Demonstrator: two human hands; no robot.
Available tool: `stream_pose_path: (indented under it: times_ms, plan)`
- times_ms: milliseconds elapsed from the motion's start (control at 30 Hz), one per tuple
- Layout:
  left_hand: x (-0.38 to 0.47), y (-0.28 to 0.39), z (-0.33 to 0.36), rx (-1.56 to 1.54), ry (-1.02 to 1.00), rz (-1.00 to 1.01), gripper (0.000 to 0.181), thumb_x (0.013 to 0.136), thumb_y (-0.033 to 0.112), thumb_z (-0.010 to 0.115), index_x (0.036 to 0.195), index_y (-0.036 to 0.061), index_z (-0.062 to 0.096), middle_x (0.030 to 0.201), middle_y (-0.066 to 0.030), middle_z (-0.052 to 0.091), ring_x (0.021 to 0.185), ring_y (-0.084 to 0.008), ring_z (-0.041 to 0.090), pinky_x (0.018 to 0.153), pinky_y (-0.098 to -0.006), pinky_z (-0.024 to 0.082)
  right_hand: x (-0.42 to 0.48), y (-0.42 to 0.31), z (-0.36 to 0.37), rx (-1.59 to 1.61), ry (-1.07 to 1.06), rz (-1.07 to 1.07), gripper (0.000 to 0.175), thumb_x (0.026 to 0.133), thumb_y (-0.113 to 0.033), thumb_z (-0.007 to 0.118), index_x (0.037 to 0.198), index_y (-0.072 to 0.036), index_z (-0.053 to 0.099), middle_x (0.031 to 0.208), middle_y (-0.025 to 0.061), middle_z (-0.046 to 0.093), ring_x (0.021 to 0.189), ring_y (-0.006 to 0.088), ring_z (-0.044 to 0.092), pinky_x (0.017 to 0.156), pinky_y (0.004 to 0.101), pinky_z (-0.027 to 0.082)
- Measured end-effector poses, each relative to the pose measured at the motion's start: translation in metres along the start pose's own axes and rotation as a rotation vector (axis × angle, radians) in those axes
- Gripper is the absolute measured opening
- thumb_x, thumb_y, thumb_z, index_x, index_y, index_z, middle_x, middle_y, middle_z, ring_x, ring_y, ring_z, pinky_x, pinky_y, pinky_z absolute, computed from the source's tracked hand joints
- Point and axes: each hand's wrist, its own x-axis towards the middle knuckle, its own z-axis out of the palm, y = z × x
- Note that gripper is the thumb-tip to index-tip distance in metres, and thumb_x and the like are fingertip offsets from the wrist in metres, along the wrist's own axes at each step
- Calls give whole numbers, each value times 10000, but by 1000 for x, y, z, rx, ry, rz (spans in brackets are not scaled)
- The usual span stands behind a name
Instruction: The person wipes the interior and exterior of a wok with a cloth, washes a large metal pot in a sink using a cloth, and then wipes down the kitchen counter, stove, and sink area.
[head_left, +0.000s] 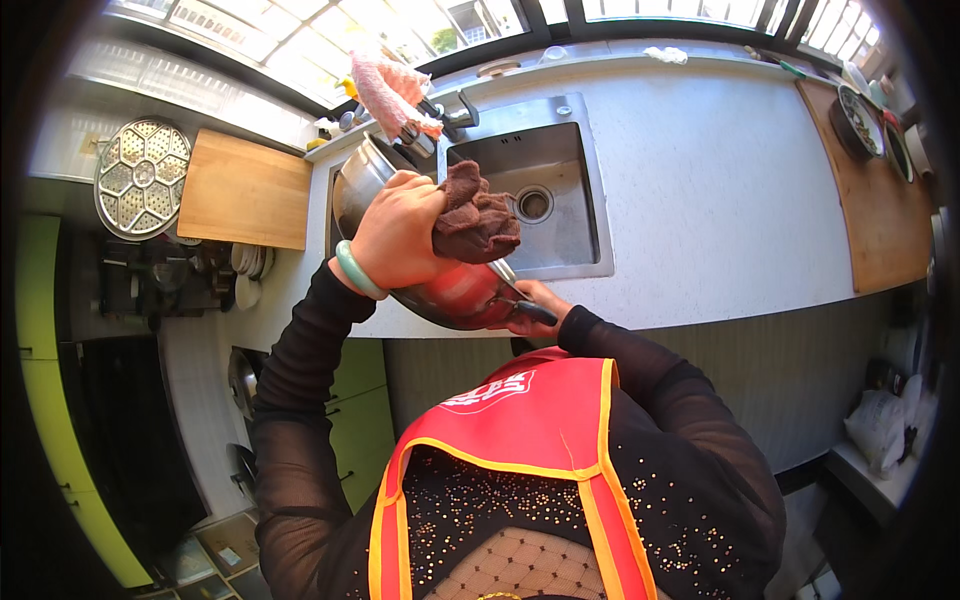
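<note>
A shiny steel pot (450, 300) is held tilted over the counter's front edge and the left side of the sink. My left hand (401, 229), with a pale green bangle at the wrist, grips a bunched brown cloth (480, 217) in front of the pot and covers its middle. My right hand (544, 304) holds the pot at its lower right, beside a dark side handle (536, 312). Some of its fingers are hidden behind the pot. The inside of the pot is mostly out of sight.
A steel sink (600, 225) with a drain lies beyond the cloth. Over the faucet (418, 141) hangs a pink cloth (386, 94). A wooden board (247, 187) and a perforated steamer rack (142, 176) are at left. A bowl (857, 124) stands on another board (870, 217) at right.
</note>
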Motion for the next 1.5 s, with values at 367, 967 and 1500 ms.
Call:
stream_pose_path:
  times_ms: [367, 967, 1500]
  plan:
    - [-19, 4, 2, 73, -42, -60, 411, 561, 170, 698, 929, 32, 579, 784, -111, 585, 791, -304, 550, 796, -347, 381, 19, 14, -3, -102, -11, 119, 324, 802, -253, 408, 950, 13, 518, 923, 193, 619, 768, 254, 621, 627, 308, 531]
    - [-264, -28, 46, 9, 94, -303, 342, 588, 266, 703, 842, 68, 589, 813, -108, 579, 817, -289, 544, 847, -389, 387, 3, 49, 47, -427, 338, -217, 288, 799, -93, 431, 1041, 50, 491, 944, 141, 588, 851, 237, 606, 723, 356, 541]
    - [-396, -63, 160, -303, 295, -381, 405, 661, 199, 704, 1023, 67, 577, 985, -151, 592, 932, -320, 558, 826, -383, 443, 20, 160, 73, -643, 593, -504, 386, 829, -198, 509, 1159, -14, 428, 960, 111, 593, 802, 211, 617, 616, 330, 544]
